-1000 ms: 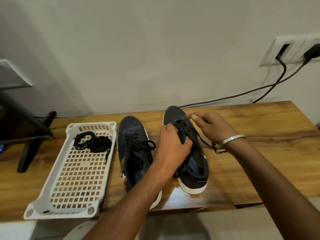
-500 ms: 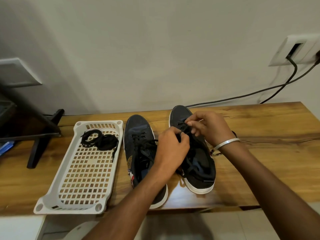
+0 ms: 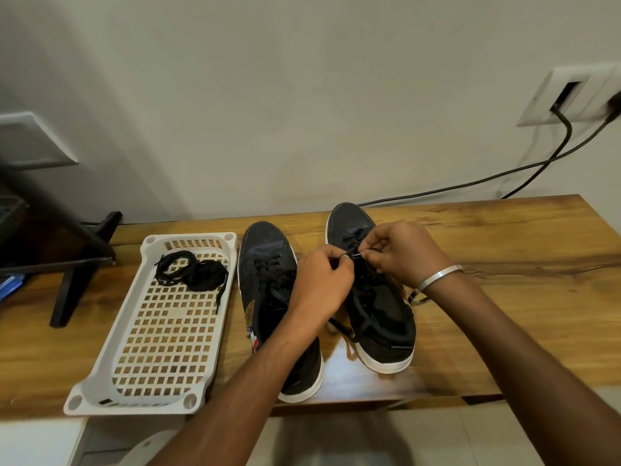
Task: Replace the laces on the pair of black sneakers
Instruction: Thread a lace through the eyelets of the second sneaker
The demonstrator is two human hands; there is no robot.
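Two black sneakers with white soles stand side by side on the wooden table (image 3: 504, 297), toes toward the wall. The left sneaker (image 3: 268, 284) is laced and untouched. Over the right sneaker (image 3: 379, 311) both hands meet: my left hand (image 3: 319, 284) and my right hand (image 3: 400, 253) each pinch the black lace (image 3: 354, 255) near the upper eyelets. A loose lace end (image 3: 339, 327) trails between the shoes. A bundle of black spare laces (image 3: 191, 272) lies in the far end of a white perforated tray (image 3: 111, 358).
A black stand (image 3: 77, 264) sits on the table's left end. Black cables (image 3: 470, 183) run from a wall socket (image 3: 571, 95) down behind the table at right. The table's front edge is close to me, with floor below.
My left hand has lifted off the shoe's side and come up to the eyelets. Both hands have closed together on the lace. The view shifted slightly.
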